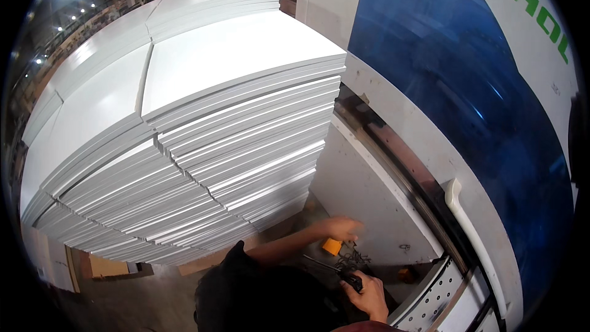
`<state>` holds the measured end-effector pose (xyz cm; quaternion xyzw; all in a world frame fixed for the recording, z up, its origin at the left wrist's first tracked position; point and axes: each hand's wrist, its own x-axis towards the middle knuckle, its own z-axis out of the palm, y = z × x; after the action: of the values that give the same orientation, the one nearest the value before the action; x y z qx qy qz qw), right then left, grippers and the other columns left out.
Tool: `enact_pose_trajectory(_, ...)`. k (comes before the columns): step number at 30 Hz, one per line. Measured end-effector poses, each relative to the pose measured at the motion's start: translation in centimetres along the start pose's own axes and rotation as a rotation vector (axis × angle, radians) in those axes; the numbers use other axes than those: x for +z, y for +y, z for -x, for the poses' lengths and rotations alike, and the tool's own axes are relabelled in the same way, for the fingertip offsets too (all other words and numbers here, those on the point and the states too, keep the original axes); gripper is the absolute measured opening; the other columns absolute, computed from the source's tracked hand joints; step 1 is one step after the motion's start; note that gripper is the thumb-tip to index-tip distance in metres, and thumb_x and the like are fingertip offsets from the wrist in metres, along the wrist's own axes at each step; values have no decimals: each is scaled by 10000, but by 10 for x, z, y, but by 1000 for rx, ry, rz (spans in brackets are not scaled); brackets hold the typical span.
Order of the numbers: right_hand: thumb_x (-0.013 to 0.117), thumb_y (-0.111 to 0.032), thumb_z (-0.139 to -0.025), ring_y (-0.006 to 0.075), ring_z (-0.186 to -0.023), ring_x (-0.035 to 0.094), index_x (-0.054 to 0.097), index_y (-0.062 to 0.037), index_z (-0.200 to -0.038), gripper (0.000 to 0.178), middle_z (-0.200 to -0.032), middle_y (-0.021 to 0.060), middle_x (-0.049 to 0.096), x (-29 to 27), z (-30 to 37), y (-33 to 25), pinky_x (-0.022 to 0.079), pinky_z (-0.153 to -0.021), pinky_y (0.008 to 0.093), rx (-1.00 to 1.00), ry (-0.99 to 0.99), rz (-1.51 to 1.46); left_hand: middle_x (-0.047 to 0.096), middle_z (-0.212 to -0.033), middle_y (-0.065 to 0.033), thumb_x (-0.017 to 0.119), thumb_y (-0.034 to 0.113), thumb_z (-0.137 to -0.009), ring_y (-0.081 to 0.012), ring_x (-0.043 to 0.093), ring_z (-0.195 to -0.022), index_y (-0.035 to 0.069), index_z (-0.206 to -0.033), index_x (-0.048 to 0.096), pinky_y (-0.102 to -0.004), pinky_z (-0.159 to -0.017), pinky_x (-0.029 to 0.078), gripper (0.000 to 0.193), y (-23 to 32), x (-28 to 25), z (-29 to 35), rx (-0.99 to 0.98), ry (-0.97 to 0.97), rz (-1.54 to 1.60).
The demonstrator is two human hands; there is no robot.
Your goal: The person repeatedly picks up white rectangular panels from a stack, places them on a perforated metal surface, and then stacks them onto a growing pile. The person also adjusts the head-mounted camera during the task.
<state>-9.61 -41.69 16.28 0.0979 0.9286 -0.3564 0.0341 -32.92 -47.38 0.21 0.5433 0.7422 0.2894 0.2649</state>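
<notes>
My right hand (pixel 369 298) is closed around the black handle of a tool with a thin metal shaft (pixel 321 262). The shaft points up and left; its exact kind is unclear. Dark, tangled, cord-like strands (pixel 355 259) show just beyond the handle. Across from it, my left hand (pixel 342 229) reaches out to the right in front of the machine's grey lower panel (pixel 369 190). Motion smears its fingers, so whether it holds anything is not visible. A small orange-yellow block (pixel 332 246) sits just below that hand.
A tall stack of white boards (pixel 246 55) rises at the left, close to my left arm. On the right stands a white machine with a blue window (pixel 455 43) and a curved white handle (pixel 473 240). Below lies a perforated strip (pixel 433 295). Dark floor (pixel 153 301) shows lower left.
</notes>
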Motion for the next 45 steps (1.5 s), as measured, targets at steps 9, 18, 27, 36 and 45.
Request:
enact_pose_trajectory(9, 757, -235, -807, 334, -815, 707, 714, -32, -1019, 297, -850, 173, 710, 9, 9, 3, 532, -740, 366, 86, -178, -242, 648, -1177, -185, 610, 352, -938, -344, 630, -1047, 139, -1458, 459, -457, -925, 478, 582, -1, 0, 13, -54, -169, 62)
enact_pose_trajectory(18, 753, -262, -795, 283, -906, 721, 717, -40, -1114, 391, -993, 165, 733, 13, 4, 47, 534, -829, 357, 61, -425, -196, 620, -1244, -151, 650, 286, -903, -356, 578, -1148, 175, -1382, 528, -449, -1006, 445, 506, 32, -5, 25, -176, -108, 160)
enact_pose_trajectory(27, 760, -301, -769, 308, -833, 723, 735, -41, -1035, 373, -866, 163, 731, 11, 41, 116, 532, -739, 377, 223, -10, -154, 653, -836, -47, 570, 358, -995, -118, 606, -789, 34, -911, 645, -273, -725, 485, 343, 39, 28, 26, -4, 75, 734)
enact_pose_trajectory(36, 730, -118, -823, 85, -630, 548, 657, 26, -802, 162, -638, 27, 608, 19, 42, 128, 468, -618, 287, 247, 346, -424, 366, -569, 19, 593, 133, -850, -74, 334, -561, 77, -609, 339, -307, -506, 307, 354, 66, 34, 19, -2, 485, 734)
enact_pose_trajectory(45, 690, -82, -883, 148, -707, 623, 640, 16, -878, 110, -750, 66, 666, 17, 36, 129, 487, -690, 306, 110, 212, -539, 222, -609, -21, 603, 38, -777, -103, 225, -575, 65, -676, 238, -351, -504, 218, 379, 84, 36, 14, 94, 694, 531)
